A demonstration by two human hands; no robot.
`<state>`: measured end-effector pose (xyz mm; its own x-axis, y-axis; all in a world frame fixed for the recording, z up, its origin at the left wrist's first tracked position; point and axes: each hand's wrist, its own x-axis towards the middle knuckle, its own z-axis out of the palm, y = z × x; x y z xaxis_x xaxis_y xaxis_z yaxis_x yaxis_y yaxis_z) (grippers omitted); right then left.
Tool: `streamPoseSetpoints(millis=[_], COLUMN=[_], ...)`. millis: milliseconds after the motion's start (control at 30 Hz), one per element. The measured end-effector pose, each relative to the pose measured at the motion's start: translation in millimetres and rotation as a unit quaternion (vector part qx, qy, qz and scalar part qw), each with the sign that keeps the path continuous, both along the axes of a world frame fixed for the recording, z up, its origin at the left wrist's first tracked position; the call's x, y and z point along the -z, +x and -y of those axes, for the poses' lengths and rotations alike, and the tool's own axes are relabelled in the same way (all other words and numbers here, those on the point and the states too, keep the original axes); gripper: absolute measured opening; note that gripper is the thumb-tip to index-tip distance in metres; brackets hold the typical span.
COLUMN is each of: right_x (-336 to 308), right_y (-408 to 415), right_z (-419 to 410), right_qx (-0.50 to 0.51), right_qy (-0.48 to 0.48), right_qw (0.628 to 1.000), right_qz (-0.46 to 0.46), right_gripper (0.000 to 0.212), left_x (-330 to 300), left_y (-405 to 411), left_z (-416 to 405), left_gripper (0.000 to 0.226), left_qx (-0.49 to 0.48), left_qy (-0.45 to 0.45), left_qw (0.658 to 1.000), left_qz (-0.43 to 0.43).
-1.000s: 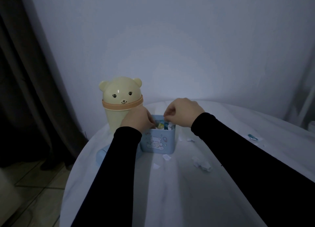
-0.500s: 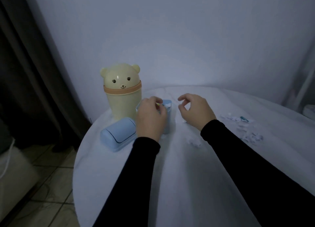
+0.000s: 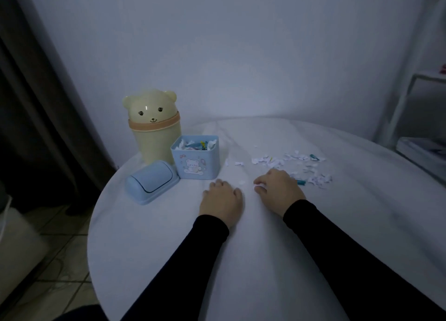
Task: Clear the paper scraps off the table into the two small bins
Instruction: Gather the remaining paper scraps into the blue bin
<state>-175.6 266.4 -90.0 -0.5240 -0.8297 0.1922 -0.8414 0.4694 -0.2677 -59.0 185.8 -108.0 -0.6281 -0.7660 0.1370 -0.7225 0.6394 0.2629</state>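
Both hands lie knuckles-up on the white table (image 3: pixel 241 260) — left hand (image 3: pixel 222 201) empty, right hand (image 3: pixel 280 190) pinching a white scrap (image 3: pixel 260 188) — so best sweep the paper scraps (image 3: pixel 301 166) together before lifting them to the blue bin (image 3: pixel 196 160).

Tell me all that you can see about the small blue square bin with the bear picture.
The blue bin is a small square box, plastic by its look, with rounded corners and a bear drawing on its front wall. It stands upright on the white table, open, holding white and coloured paper scraps up near its rim. Its blue lid lies on the table beside it. The yellow bear bin stands close behind. No hand touches it.
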Motion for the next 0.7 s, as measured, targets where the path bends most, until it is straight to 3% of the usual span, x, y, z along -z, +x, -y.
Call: streamPoseSetpoints(millis=[133, 267, 367, 467, 533, 700], right_x=[2, 11, 18, 18, 15, 12], right_y=[-21, -36, -39, -42, -51, -79], right_z=[-17, -17, -8, -2, -2, -6], right_qx=[0.127, 0.241, 0.194, 0.102, 0.074, 0.164], right_qy=[-0.068, -0.032, -0.029, -0.09, -0.138, -0.171], right_qw=[0.989, 0.967, 0.975, 0.985, 0.983, 0.97], right_qz=[-0.015, 0.079, 0.106, 0.105, 0.091, 0.049], right_gripper=[0.043, 0.07, 0.069, 0.054, 0.047, 0.046], left_x=[2, 3, 3, 2, 1, 5], left_y=[-27, -47, -65, -76, -79, -86], left_z=[-23, -19, -10, -6, 1, 27], left_gripper=[0.072, 0.089, 0.078, 0.057, 0.054, 0.053], left_qx=[0.065, -0.012, -0.019, 0.061, 0.055, -0.051], left_qy=[0.002, 0.012, 0.007, -0.005, -0.025, -0.022], left_qw=[0.998, 0.999, 0.999, 0.998, 0.998, 0.998], left_qz=[0.001, 0.038, 0.034, 0.003, -0.026, -0.023])
